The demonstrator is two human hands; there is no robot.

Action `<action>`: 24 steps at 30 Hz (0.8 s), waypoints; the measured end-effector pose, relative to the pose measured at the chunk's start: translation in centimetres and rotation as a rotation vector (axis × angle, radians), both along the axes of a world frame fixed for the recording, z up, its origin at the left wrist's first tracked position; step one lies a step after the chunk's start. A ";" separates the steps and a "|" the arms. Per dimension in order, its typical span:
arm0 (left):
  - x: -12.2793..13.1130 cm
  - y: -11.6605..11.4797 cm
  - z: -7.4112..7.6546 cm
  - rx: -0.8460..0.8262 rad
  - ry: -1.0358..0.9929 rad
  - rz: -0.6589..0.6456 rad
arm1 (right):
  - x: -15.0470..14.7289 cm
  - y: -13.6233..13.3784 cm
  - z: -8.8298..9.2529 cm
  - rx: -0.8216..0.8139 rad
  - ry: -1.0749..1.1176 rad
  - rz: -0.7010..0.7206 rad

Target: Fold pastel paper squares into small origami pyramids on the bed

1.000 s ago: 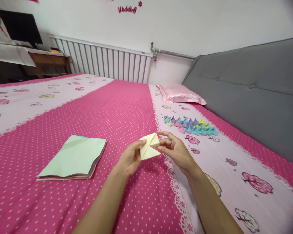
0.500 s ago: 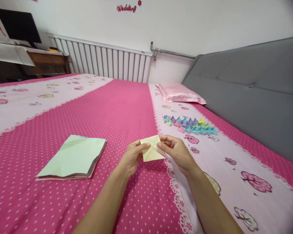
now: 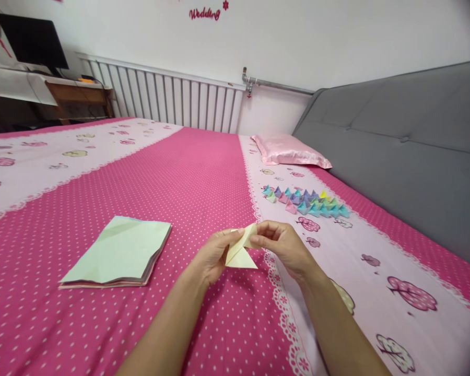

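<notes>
Between my two hands is a small piece of pale yellow folded paper, held just above the bed. My left hand pinches its left side, thumb on top and fingers behind. At its upper right, my right hand grips the paper between thumb and curled fingers. The paper is bent, with a pointed flap spreading at the bottom and a gap on its right side. A stack of square paper, pale green on top, lies left of my hands.
Several small folded paper boats in blue, purple, pink, green and yellow stand in rows at the right. A pink pillow lies against the grey headboard. Behind the polka-dot bedspread are a radiator and a monitor.
The paper was a nearly flat square with crossing creases; now it is bent inward at the right and its lower flap stands apart. Both hands keep hold of it.
</notes>
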State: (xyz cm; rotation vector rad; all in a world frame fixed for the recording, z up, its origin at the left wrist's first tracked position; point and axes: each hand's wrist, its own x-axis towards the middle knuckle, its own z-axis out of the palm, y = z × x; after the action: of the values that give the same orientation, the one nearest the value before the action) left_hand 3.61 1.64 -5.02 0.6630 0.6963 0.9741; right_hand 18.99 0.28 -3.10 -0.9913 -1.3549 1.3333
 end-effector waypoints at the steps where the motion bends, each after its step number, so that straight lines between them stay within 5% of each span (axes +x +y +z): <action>1: 0.0 0.0 0.0 -0.010 -0.004 -0.016 | 0.0 0.0 0.0 0.002 0.003 -0.005; 11: -0.2 0.2 0.0 -0.045 -0.027 -0.137 | 0.3 0.2 -0.2 0.197 -0.150 0.013; 15: -0.3 0.1 0.1 -0.037 -0.051 -0.147 | 0.3 0.0 0.0 0.107 -0.119 0.010; 24: -0.5 0.3 0.5 -0.017 -0.125 -0.018 | 0.7 0.8 -0.6 -0.018 -0.015 -0.355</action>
State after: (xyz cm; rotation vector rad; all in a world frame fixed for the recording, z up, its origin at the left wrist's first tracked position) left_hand 3.06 1.93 -4.50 0.5873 0.5875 0.9830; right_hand 19.71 1.04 -3.65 -1.1931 -1.1154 1.0727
